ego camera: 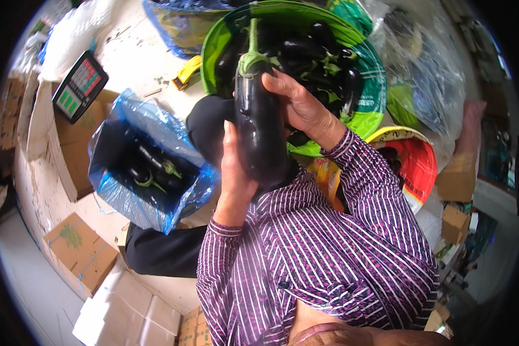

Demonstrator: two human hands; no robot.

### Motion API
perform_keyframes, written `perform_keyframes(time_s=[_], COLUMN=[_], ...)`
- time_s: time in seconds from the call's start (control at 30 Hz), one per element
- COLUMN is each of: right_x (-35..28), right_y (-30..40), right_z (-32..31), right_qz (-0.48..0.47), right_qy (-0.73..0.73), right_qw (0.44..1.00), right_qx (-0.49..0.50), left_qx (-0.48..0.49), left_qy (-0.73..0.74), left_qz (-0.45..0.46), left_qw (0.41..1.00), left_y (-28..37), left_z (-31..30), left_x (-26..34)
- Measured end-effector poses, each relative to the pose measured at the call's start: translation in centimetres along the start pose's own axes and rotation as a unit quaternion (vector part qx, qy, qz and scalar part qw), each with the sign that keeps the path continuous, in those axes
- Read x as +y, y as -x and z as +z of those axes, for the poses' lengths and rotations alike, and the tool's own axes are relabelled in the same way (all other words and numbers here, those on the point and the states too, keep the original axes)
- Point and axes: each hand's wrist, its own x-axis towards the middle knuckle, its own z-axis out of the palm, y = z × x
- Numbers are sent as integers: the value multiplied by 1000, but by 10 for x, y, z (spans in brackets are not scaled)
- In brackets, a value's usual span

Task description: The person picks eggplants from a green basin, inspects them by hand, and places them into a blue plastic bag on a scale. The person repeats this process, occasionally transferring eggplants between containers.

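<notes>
A large glossy eggplant (261, 125) with a green cap and stem is held in both my hands, its stem pointing away from me. My left hand (235, 166) supports its lower left side, thumb along the skin. My right hand (300, 104) grips its upper right side, thumb near the cap. Beyond and to the right stands a round green bag (374, 104) filled with eggplants (302, 56). At the left, a box lined with blue plastic (112, 184) holds several eggplants (145, 175).
A digital scale display (80, 86) stands at the upper left by an open cardboard box (75, 147). A yellow tool (187, 72) lies beside the green bag. At the right are a red and yellow bag (421, 166) and clear plastic bags (432, 82). A closed carton (81, 253) sits lower left.
</notes>
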Motion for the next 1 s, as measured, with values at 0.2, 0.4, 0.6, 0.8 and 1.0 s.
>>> perform_keyframes(time_s=[0.2,0.4,0.6,0.8,1.0], right_x=[-49,-32,3,53,130], right_y=[27,73,101,112,92], right_z=[-78,-229,-282,-296,-275], right_qz=[13,31,47,-53,38], right_qy=[152,637,795,838,844], right_qw=[973,682,385,515,514], right_qx=[173,356,466,173,151], left_qx=[-35,31,66,84,90], left_qy=[-349,-284,-264,-265,-264], left_qz=[59,40,47,64,51], left_qw=[935,958,961,958,959], left_y=[24,46,52,51,49], left_z=[-4,-27,-32,-26,-17], left_x=[-4,5,1,-4,-10])
